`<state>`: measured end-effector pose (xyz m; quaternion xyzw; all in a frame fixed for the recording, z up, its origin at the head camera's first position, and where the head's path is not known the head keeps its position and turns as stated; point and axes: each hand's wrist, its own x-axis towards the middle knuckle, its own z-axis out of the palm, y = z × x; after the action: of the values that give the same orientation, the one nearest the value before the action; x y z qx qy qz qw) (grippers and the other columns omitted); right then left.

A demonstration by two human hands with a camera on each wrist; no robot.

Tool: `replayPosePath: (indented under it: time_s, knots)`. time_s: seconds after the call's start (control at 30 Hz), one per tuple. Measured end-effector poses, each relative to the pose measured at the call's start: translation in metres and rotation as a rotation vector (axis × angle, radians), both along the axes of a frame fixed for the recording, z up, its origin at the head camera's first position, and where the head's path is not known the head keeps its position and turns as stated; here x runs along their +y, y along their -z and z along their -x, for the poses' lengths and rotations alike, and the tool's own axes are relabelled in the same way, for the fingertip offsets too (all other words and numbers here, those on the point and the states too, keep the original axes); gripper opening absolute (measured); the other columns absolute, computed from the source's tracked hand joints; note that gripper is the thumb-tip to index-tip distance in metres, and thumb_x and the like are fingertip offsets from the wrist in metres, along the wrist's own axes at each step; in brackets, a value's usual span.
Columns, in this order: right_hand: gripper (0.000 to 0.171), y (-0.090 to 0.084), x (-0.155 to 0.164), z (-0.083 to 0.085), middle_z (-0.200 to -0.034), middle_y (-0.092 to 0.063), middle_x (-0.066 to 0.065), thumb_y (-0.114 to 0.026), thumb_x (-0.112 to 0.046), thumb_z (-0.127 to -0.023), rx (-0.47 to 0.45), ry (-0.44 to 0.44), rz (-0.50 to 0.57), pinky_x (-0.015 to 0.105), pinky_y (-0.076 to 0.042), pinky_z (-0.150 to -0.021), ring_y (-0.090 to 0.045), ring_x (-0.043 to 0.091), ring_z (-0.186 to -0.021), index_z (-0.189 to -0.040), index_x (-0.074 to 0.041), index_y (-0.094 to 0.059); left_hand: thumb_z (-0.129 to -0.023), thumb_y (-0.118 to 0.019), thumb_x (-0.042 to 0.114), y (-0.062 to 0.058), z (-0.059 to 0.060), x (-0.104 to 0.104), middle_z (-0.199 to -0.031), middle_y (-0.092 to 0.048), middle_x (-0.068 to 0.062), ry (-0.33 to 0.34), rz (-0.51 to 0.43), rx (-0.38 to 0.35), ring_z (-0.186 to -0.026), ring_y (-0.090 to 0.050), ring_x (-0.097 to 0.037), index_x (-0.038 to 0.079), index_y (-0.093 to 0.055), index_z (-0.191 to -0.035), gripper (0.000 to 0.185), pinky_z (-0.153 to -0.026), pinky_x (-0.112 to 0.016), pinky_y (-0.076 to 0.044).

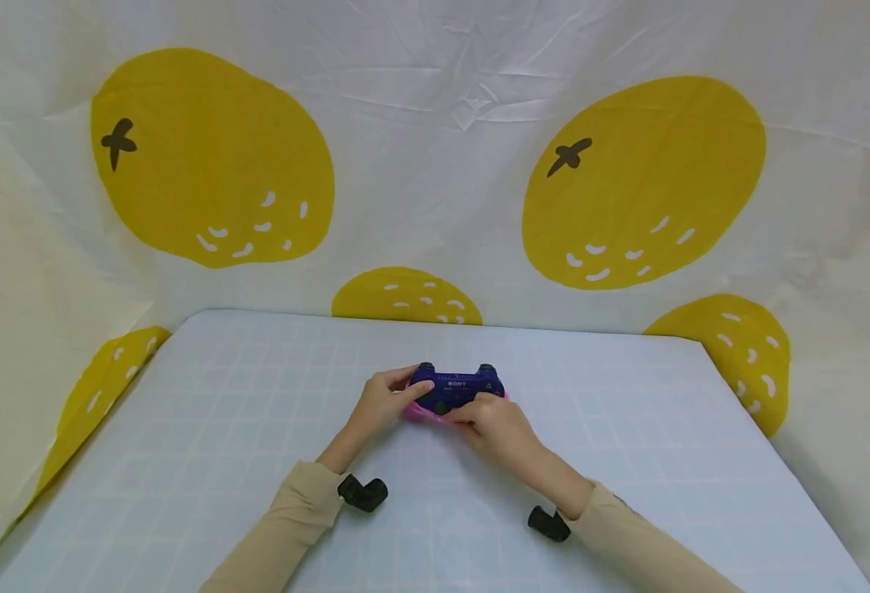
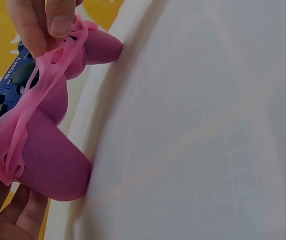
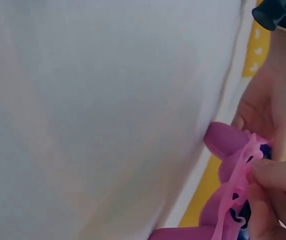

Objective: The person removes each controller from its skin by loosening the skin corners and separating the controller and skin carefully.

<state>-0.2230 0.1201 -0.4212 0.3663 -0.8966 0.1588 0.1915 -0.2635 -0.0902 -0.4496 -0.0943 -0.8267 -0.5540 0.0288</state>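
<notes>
Your left hand [image 1: 379, 403] sits just left of centre in the head view, its fingers curled round the left grip of the controller [image 1: 456, 387]. In the left wrist view only part of that hand shows, at the lower left corner, with a palm and finger bases cut off by the frame edge. The controller is dark blue and lies at the middle of the counter [image 1: 183, 428], with lettering on its face. A pink cover [image 1: 414, 411] peeks out beneath it in the head view as a thin sliver, mostly hidden by both hands. The left wrist view shows far more of it: the cover [image 2: 47, 160] wraps both grips, and its stretched edge runs as a loose band across the blue body [image 2: 7, 85], of which only a strip shows at the left edge. Your right hand [image 1: 498, 428] is just right of centre, knuckles up, so the head view hides what its fingers do. The right wrist view settles it: the fingers [image 3: 273, 177] at the lower right pinch the stretched pink edge [image 3: 235, 192]. That view is soft and blurred, and the controller is nearly all hidden there. Behind the counter hangs a white cloth [image 1: 435, 123] printed with yellow fruit.
</notes>
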Motion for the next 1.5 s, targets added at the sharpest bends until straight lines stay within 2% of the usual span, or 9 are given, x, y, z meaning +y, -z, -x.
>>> replayPosePath:
  time_s: [0.27, 0.4, 0.57, 0.7, 0.83, 0.97, 1.23, 1.33, 1.5]
  knots:
    - [0.010, -0.011, 0.017, 0.005, -0.089, -0.074, 0.003, -0.072, -0.008, -0.084, -0.380, -0.003, 0.338, 0.019, -0.054, -0.066, -0.064, 0.008, -0.073, -0.094, -0.010, -0.075, -0.085, -0.072, 0.036, 0.000, -0.003, 0.000, -0.118, -0.069, -0.008, -0.019, -0.002, -0.014, -0.099, -0.061, -0.017, 0.010, -0.062, -0.128, 0.051, -0.085, -0.032, -0.052]
    - [0.011, -0.016, 0.030, 0.009, -0.089, -0.074, 0.003, -0.072, -0.012, -0.086, -0.437, 0.051, 0.429, 0.020, -0.054, -0.064, -0.064, 0.007, -0.071, -0.096, -0.010, -0.074, -0.086, -0.070, 0.040, 0.001, -0.002, -0.001, -0.118, -0.069, -0.006, -0.023, 0.018, -0.030, -0.097, -0.059, -0.017, 0.012, -0.061, -0.130, 0.053, -0.083, -0.029, -0.051]
    - [0.014, -0.016, 0.049, 0.016, -0.086, -0.074, 0.009, -0.071, -0.016, -0.087, -0.469, 0.158, 0.562, 0.022, -0.053, -0.059, -0.065, 0.011, -0.069, -0.099, -0.007, -0.072, -0.090, -0.064, 0.042, 0.000, -0.003, -0.003, -0.127, -0.064, -0.008, 0.014, 0.031, -0.043, -0.106, -0.059, -0.021, 0.011, -0.056, -0.135, 0.054, -0.093, -0.038, -0.052]
    - [0.028, -0.012, 0.061, 0.021, -0.094, -0.070, 0.020, -0.067, -0.021, -0.091, -0.622, 0.263, 0.644, 0.028, -0.057, -0.063, -0.066, 0.018, -0.076, -0.109, 0.000, -0.066, -0.094, -0.060, 0.036, 0.000, -0.005, -0.007, -0.134, -0.059, -0.011, 0.069, 0.008, -0.041, -0.116, -0.059, -0.024, 0.008, -0.052, -0.137, 0.052, -0.099, -0.042, -0.049]
    - [0.044, -0.009, 0.066, 0.022, -0.110, -0.065, 0.025, -0.057, -0.029, -0.097, -0.857, 0.300, 0.615, 0.033, -0.059, -0.073, -0.069, 0.027, -0.088, -0.123, 0.007, -0.056, -0.096, -0.058, 0.031, 0.000, -0.007, -0.011, -0.135, -0.058, -0.012, 0.115, 0.005, -0.044, -0.118, -0.059, -0.025, 0.006, -0.050, -0.139, 0.050, -0.100, -0.042, -0.048]
    - [0.052, -0.006, 0.070, 0.023, -0.123, -0.060, 0.028, -0.048, -0.031, -0.101, -1.039, 0.251, 0.562, 0.036, -0.058, -0.082, -0.068, 0.031, -0.100, -0.128, 0.013, -0.050, -0.096, -0.059, 0.030, -0.003, -0.009, -0.013, -0.136, -0.057, -0.013, 0.126, 0.017, -0.078, -0.117, -0.058, -0.026, 0.007, -0.051, -0.138, 0.049, -0.099, -0.043, -0.048]
    - [0.049, -0.002, 0.077, 0.028, -0.121, -0.063, 0.024, -0.052, -0.024, -0.099, -1.174, 0.172, 0.624, 0.033, -0.056, -0.087, -0.066, 0.020, -0.101, -0.128, 0.015, -0.050, -0.082, -0.075, 0.037, -0.004, -0.014, -0.016, -0.112, -0.070, -0.009, -0.057, -0.030, -0.195, -0.098, -0.063, -0.019, 0.009, -0.067, -0.119, 0.047, -0.081, -0.032, -0.056]
    - [0.046, -0.002, 0.079, 0.030, -0.116, -0.067, 0.017, -0.052, -0.022, -0.099, -1.225, 0.166, 0.662, 0.029, -0.056, -0.086, -0.066, 0.014, -0.096, -0.127, 0.014, -0.050, -0.078, -0.079, 0.037, -0.004, -0.016, -0.017, -0.106, -0.071, -0.008, -0.079, -0.043, -0.216, -0.089, -0.062, -0.017, 0.009, -0.070, -0.113, 0.045, -0.073, -0.028, -0.056]
    - [0.041, -0.003, 0.080, 0.031, -0.102, -0.069, 0.002, -0.053, -0.015, -0.098, -1.285, 0.146, 0.725, 0.023, -0.056, -0.081, -0.065, 0.006, -0.086, -0.125, 0.015, -0.052, -0.077, -0.080, 0.033, -0.005, -0.020, -0.020, -0.108, -0.071, -0.008, -0.069, -0.077, -0.247, -0.091, -0.063, -0.016, 0.009, -0.070, -0.112, 0.043, -0.079, -0.028, -0.057]
